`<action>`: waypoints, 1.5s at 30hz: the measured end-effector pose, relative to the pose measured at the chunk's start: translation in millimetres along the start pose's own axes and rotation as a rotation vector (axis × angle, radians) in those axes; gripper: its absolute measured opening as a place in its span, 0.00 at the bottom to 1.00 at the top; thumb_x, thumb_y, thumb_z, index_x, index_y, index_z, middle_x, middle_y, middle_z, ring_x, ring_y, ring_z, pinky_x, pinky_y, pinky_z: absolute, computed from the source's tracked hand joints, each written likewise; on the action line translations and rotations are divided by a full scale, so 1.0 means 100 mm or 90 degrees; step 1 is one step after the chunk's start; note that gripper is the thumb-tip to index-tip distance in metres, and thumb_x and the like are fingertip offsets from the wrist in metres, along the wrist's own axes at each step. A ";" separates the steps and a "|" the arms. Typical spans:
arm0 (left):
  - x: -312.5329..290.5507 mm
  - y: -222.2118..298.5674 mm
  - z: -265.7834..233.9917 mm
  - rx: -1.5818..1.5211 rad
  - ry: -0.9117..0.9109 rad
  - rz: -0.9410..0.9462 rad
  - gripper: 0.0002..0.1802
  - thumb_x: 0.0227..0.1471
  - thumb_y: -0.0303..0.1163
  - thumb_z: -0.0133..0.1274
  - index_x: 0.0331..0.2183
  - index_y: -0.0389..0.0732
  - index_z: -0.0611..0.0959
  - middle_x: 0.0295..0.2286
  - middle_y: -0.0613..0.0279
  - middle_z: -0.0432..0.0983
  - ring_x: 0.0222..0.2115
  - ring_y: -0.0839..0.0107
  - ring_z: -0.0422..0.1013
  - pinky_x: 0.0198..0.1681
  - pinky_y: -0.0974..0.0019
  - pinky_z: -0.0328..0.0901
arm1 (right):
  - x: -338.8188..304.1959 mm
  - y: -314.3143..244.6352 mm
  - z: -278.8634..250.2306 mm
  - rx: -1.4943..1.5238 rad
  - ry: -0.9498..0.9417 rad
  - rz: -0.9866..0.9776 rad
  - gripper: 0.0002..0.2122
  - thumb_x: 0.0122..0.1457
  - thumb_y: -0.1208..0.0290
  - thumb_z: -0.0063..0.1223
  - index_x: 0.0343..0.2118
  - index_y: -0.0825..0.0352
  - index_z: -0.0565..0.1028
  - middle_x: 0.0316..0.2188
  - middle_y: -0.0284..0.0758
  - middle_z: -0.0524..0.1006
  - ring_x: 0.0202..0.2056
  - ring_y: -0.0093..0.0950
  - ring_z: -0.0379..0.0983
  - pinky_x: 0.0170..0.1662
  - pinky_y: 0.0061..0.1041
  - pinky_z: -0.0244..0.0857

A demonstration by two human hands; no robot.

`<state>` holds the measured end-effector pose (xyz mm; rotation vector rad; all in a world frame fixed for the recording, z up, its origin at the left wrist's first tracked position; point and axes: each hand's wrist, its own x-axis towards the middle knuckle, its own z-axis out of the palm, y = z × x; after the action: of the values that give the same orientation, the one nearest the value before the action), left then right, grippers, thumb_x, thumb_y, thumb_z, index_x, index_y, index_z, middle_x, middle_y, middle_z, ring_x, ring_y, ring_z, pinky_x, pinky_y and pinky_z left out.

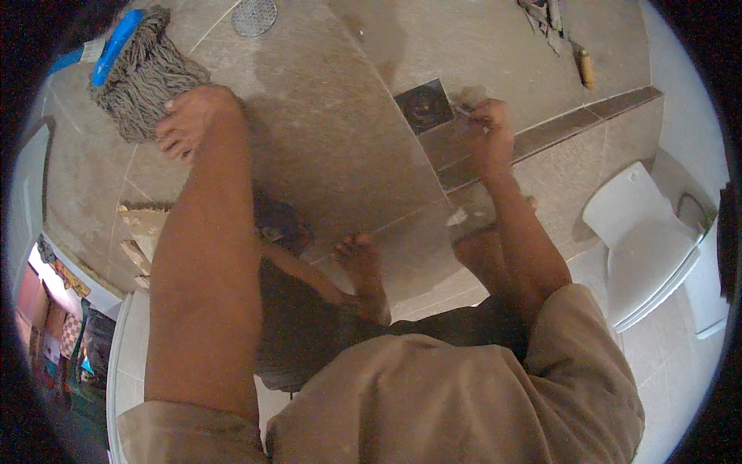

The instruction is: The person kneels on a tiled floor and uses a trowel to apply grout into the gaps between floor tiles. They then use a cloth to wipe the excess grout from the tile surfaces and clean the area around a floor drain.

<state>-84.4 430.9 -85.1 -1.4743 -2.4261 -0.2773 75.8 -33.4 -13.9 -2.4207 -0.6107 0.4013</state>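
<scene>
My left hand rests at the lower edge of a grey string mop head with a blue clamp. Its fingers are a little apart and touch or nearly touch the strands. My right hand is low over the tiled floor, its fingers pinched together. Between them is a small thin thing, too blurred to name. Just left of these fingertips lies a square dark drain set in the floor, its round middle showing.
A raised tiled ledge runs behind my right hand toward a white toilet. Farther off lie a wooden-handled tool and greyish scraps. A round grate sits at the top. Torn cardboard lies beside my left forearm.
</scene>
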 end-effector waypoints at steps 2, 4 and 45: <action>-0.06 0.04 -0.09 -0.006 -0.007 0.004 0.36 0.65 0.54 0.43 0.58 0.32 0.70 0.55 0.43 0.66 0.58 0.47 0.62 0.60 0.41 0.56 | 0.03 0.03 -0.18 0.037 0.085 -0.009 0.13 0.54 0.87 0.61 0.38 0.65 0.72 0.42 0.38 0.77 0.43 0.32 0.79 0.43 0.29 0.75; -0.03 0.03 -0.07 -0.017 -0.008 -0.001 0.36 0.65 0.54 0.43 0.58 0.32 0.70 0.55 0.43 0.66 0.58 0.47 0.62 0.60 0.41 0.55 | 0.15 0.08 -0.24 0.315 0.129 0.208 0.10 0.57 0.85 0.62 0.38 0.67 0.72 0.41 0.38 0.77 0.41 0.29 0.79 0.41 0.28 0.76; -1.04 -0.68 -2.59 -0.976 -0.969 -0.008 0.23 0.69 0.38 0.50 0.62 0.49 0.74 0.52 0.47 0.77 0.42 0.53 0.77 0.47 0.56 0.72 | 0.87 -1.24 -0.79 0.190 0.080 -0.251 0.08 0.59 0.71 0.58 0.39 0.64 0.84 0.42 0.47 0.82 0.44 0.46 0.78 0.50 0.45 0.71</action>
<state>-62.7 233.2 121.8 -3.0128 -3.3397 -1.9882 141.8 61.8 111.7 -1.9686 -0.8808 0.1585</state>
